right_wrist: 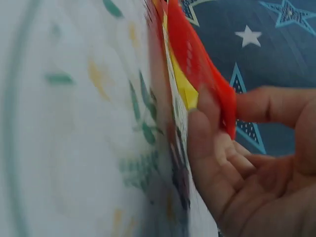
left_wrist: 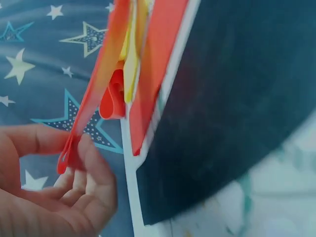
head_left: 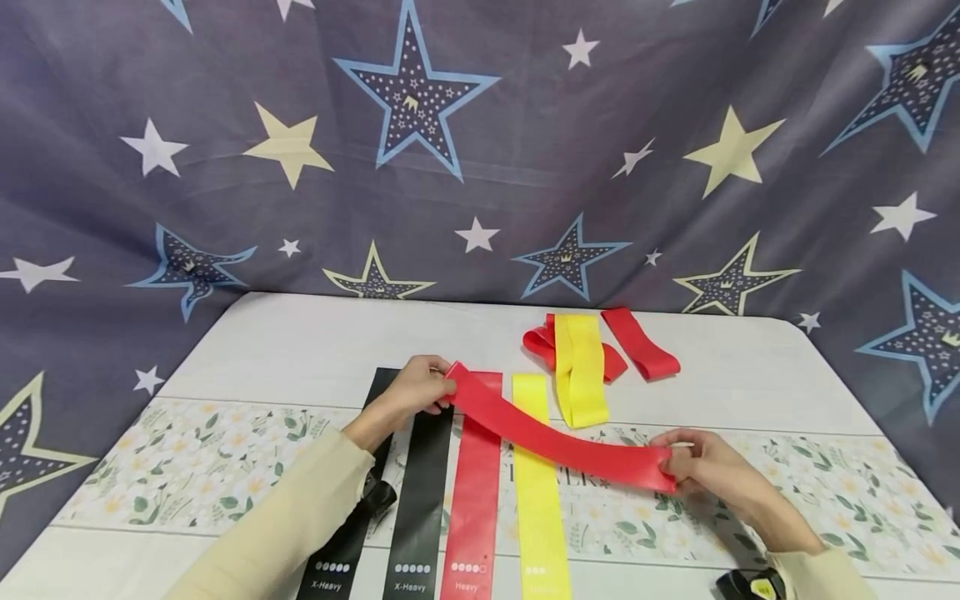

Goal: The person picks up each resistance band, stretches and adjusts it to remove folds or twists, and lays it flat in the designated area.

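A red resistance band (head_left: pixel 555 437) hangs in a slanted sag above the table, stretched out between both hands. My left hand (head_left: pixel 416 387) pinches its upper left end between thumb and fingers; in the left wrist view that end shows as a folded loop (left_wrist: pixel 63 160). At the lower right end, my right hand (head_left: pixel 712 471) pinches the band. Below lie flat bands side by side: two black ones (head_left: pixel 414 500) marked X-Heavy, a red one (head_left: pixel 471 508) marked Heavy, and a yellow one (head_left: pixel 543 517) whose word is unreadable. The held band crosses over the red and yellow ones.
Behind them, a folded yellow band (head_left: pixel 582 367) lies over a crumpled red band (head_left: pixel 540 346), with another red band (head_left: pixel 641 346) at its right. The white table (head_left: pixel 315 342) has a floral strip across it. A star-patterned cloth (head_left: pixel 495 183) hangs behind its far edge.
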The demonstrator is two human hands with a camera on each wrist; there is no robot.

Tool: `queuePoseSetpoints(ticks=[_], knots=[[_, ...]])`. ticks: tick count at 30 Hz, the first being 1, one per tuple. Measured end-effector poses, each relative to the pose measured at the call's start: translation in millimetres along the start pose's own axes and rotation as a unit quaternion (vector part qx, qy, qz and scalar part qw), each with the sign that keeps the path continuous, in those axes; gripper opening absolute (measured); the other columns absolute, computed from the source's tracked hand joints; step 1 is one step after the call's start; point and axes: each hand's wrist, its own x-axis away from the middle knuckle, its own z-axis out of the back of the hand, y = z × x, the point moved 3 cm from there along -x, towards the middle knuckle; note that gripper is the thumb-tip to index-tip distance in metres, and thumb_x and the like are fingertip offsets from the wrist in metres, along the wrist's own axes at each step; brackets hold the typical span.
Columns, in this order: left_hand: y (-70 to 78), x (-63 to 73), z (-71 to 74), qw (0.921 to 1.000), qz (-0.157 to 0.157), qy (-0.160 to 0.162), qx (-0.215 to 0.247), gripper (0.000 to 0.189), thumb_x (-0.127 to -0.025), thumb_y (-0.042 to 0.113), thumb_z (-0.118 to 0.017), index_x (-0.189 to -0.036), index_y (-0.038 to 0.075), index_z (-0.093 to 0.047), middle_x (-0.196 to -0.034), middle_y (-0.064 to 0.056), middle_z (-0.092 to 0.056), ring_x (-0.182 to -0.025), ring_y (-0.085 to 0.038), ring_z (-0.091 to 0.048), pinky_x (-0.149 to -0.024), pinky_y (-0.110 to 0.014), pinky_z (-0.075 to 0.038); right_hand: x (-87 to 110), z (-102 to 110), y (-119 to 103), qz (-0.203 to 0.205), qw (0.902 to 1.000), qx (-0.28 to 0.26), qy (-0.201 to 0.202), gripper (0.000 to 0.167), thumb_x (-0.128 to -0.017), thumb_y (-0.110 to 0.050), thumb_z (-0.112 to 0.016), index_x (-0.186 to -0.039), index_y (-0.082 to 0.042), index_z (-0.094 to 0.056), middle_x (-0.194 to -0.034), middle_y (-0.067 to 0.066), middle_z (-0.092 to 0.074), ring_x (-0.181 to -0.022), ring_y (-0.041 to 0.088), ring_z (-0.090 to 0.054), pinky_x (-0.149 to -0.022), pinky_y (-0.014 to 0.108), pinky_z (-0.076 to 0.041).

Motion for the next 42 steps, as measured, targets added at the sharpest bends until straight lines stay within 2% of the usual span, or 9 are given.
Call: queuePoseSetpoints(ticks=[3,7,16,20,23,27,33,38,42], knots=[[5.9,-6.3,-0.2,0.9992,0.003,0.034,0.022,0.024,-0.087,0.005,-0.053,-0.107,-0.005,-0.060,-0.076,-0.008,-0.065,-0.065,-0.019,-0.063,-0.060,-0.027,-0.054,6.6,-10.1,0.1,0.006,0.9983,0.014,-0.057,0.043,-0.084,-0.004,-0.055,-0.122,0.014,-0.048,-0.086,0.004,-0.061,-0.074,0.014,-0.060,-0.062,0.029,-0.055],[13.6,-18.1,-4.8,0.9975,0.007,0.051,0.050,0.026,-0.089,0.005,-0.054,-0.112,-0.005,-0.062,-0.083,-0.013,-0.067,-0.063,-0.019,-0.065,-0.061,-0.029,-0.057,15.7,-23.5,2.4,0.019,0.9931,0.024,-0.113,0.040,-0.082,-0.002,-0.055,-0.118,0.015,-0.050,-0.083,0.004,-0.058,-0.068,0.013,-0.060,-0.057,0.026,-0.053],[23.4,-49.8,-34.5,0.9944,0.024,0.045,0.092,0.023,-0.092,0.007,-0.053,-0.111,-0.004,-0.062,-0.079,-0.007,-0.060,-0.051,-0.009,-0.057,-0.054,-0.025,-0.055,32.5,-62.3,4.7,-0.004,0.9805,-0.002,-0.196,0.032,-0.079,0.000,-0.053,-0.110,0.008,-0.055,-0.080,0.005,-0.062,-0.061,0.010,-0.059,-0.055,0.020,-0.049],[29.6,-61.3,-53.8,0.9968,0.020,0.038,0.067,0.020,-0.093,0.008,-0.051,-0.105,-0.004,-0.061,-0.082,-0.008,-0.059,-0.053,-0.011,-0.055,-0.052,-0.026,-0.053,37.9,-74.8,3.5,0.007,0.9758,-0.011,-0.218,0.028,-0.079,0.000,-0.054,-0.107,0.006,-0.056,-0.078,0.005,-0.061,-0.058,0.008,-0.060,-0.055,0.019,-0.049],[34.2,-69.6,-67.4,0.9991,0.008,0.033,0.026,0.017,-0.092,0.007,-0.049,-0.100,-0.004,-0.059,-0.081,-0.008,-0.057,-0.056,-0.012,-0.052,-0.053,-0.023,-0.049,40.2,-80.4,3.3,0.007,0.9761,-0.012,-0.217,0.028,-0.078,0.000,-0.056,-0.106,0.006,-0.057,-0.077,0.004,-0.061,-0.058,0.007,-0.060,-0.054,0.018,-0.049],[39.2,-78.2,-84.3,0.9999,-0.002,0.006,0.009,0.015,-0.091,0.004,-0.046,-0.095,-0.003,-0.058,-0.081,-0.006,-0.053,-0.058,-0.013,-0.050,-0.053,-0.022,-0.046,44.0,-84.0,7.3,-0.022,0.9829,0.002,-0.183,0.034,-0.075,0.000,-0.060,-0.108,0.006,-0.056,-0.080,0.005,-0.059,-0.068,0.011,-0.057,-0.058,0.021,-0.049],[45.1,-86.4,-100.5,0.9988,0.011,-0.038,0.027,0.010,-0.089,0.000,-0.046,-0.084,-0.001,-0.054,-0.080,-0.006,-0.052,-0.055,-0.013,-0.050,-0.051,-0.021,-0.045,51.6,-83.7,13.8,-0.096,0.9892,0.032,-0.105,0.045,-0.077,-0.002,-0.065,-0.120,0.004,-0.051,-0.091,0.008,-0.053,-0.084,0.019,-0.050,-0.069,0.028,-0.044],[49.4,-92.7,-116.2,0.9945,0.023,-0.074,0.069,0.007,-0.090,0.000,-0.047,-0.084,0.001,-0.051,-0.084,-0.007,-0.051,-0.058,-0.015,-0.051,-0.052,-0.022,-0.045,55.6,-82.3,15.7,-0.086,0.9890,0.016,-0.119,0.044,-0.075,0.001,-0.063,-0.118,0.003,-0.053,-0.089,0.008,-0.055,-0.082,0.020,-0.051,-0.067,0.027,-0.044],[52.4,-96.5,-129.6,0.9940,0.016,-0.078,0.075,0.006,-0.092,0.002,-0.050,-0.087,-0.001,-0.053,-0.089,-0.008,-0.053,-0.066,-0.017,-0.052,-0.057,-0.024,-0.046,57.7,-83.4,15.1,-0.103,0.9890,0.030,-0.101,0.045,-0.076,-0.002,-0.066,-0.119,0.000,-0.053,-0.090,0.008,-0.056,-0.083,0.020,-0.052,-0.066,0.027,-0.046]])
